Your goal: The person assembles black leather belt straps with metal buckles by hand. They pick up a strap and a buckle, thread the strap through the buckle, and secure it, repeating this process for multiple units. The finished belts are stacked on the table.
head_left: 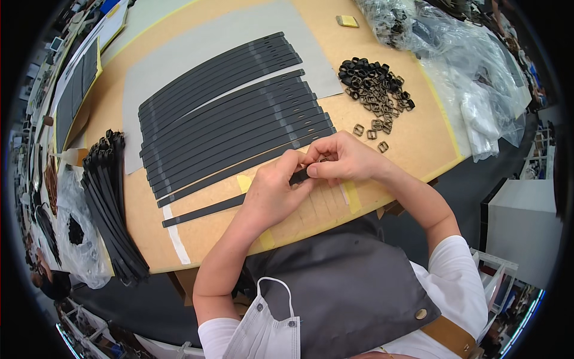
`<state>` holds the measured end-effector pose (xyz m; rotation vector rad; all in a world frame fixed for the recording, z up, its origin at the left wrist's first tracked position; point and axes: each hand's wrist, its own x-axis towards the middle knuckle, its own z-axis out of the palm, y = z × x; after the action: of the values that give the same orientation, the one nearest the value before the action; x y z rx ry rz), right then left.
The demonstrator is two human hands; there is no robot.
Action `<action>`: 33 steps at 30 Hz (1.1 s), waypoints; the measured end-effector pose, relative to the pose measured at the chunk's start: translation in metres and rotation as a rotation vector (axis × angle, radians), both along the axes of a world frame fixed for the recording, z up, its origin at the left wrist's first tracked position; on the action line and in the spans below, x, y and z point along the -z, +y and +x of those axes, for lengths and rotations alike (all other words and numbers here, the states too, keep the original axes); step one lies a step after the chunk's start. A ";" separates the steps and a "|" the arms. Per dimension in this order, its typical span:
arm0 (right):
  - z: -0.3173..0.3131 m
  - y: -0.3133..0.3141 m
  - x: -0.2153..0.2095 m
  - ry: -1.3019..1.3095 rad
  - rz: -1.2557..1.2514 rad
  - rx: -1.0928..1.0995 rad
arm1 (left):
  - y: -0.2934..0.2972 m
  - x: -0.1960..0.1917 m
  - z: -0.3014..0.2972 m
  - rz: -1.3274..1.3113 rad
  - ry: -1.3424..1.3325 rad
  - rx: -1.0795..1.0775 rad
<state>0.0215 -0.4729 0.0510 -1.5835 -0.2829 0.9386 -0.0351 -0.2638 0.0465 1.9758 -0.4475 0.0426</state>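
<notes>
A single black strap [206,209] lies across the front of the table and runs up into my hands. My left hand [276,190] is closed on it near its right end. My right hand [342,158] pinches the strap's end between thumb and fingers. A bit of a small metal buckle [323,160] shows at the right fingertips; how it sits on the strap is hidden. Just beyond my hands lie rows of flat black straps [230,122], side by side. To the right of them is a pile of small bronze-coloured buckles and black loops [373,90], with a loose buckle [383,146] close to my right wrist.
At the left edge hangs a bundle of black straps [107,191], beside a clear plastic bag [81,239]. More clear plastic bags [472,78] cover the far right. A small yellow-topped block [347,21] sits at the back. Yellow tape [445,119] runs along the table's right side.
</notes>
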 end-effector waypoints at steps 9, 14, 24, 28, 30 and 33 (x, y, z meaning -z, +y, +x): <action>0.006 -0.010 0.009 0.065 0.067 0.026 | 0.006 0.001 0.004 0.067 0.088 -0.019; 0.008 -0.009 0.010 0.080 0.057 0.020 | 0.005 0.001 0.006 0.072 0.106 -0.017; 0.007 -0.009 0.012 0.057 0.062 0.025 | 0.004 0.003 0.006 0.073 0.128 -0.011; 0.006 -0.008 0.011 0.055 0.055 0.031 | 0.004 0.001 0.006 0.083 0.140 -0.015; 0.006 -0.008 0.010 0.049 0.046 0.032 | 0.004 0.002 0.006 0.089 0.130 -0.014; 0.006 -0.007 0.010 0.044 0.039 0.034 | 0.004 0.003 0.006 0.091 0.111 -0.013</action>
<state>0.0270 -0.4799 0.0414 -1.5260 -0.2416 0.9356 -0.0288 -0.2600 0.0431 2.0587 -0.3699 -0.0797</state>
